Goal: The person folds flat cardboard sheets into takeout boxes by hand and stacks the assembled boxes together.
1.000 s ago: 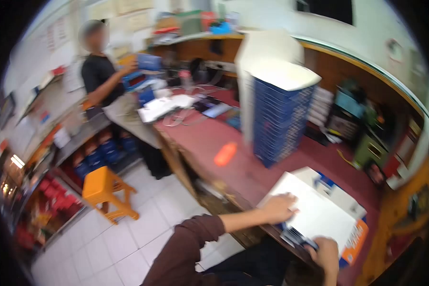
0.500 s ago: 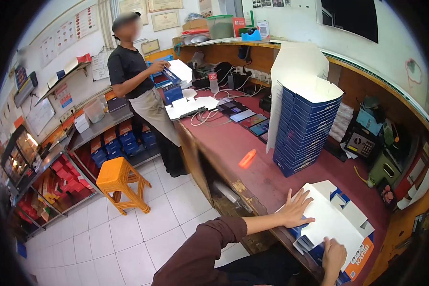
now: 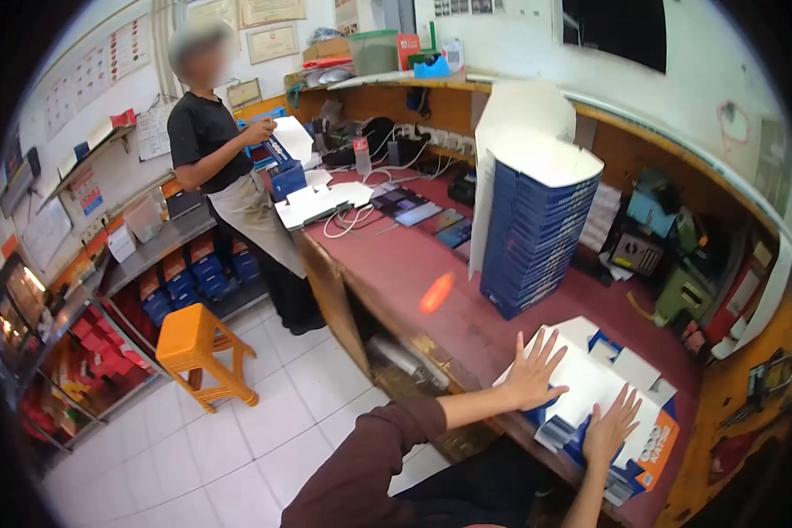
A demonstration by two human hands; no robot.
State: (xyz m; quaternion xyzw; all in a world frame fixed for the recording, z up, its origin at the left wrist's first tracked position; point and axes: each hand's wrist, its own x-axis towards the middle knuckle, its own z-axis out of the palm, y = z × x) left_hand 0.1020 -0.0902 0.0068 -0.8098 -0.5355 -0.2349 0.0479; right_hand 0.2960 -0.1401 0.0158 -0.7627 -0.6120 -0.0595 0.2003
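Observation:
A partly folded food carton [image 3: 581, 380], white inside with blue and orange printed outer panels, lies on the red counter at the lower right. My left hand [image 3: 537, 374] rests flat on its white surface near the left side, fingers spread. Closer to the front edge, my right hand [image 3: 611, 427] presses on the carton with its fingers stretched apart. Orange print reading "KATSU" shows on the panel [image 3: 658, 451] right of that hand. Beyond the carton stands a tall stack of nested blue cartons [image 3: 537, 238] with white insides.
An orange object [image 3: 437, 292], blurred, lies on the counter [image 3: 387, 273] left of the stack. Several phones [image 3: 418, 214] and white cables lie farther back. A co-worker [image 3: 216, 132] stands at the far end holding a carton. An orange stool [image 3: 204, 352] stands on the tiled floor.
My right hand has opened from a curled grip at the carton's front edge and moved up onto its white surface, fingers spread. My left hand stays on the carton. The view has shifted slightly.

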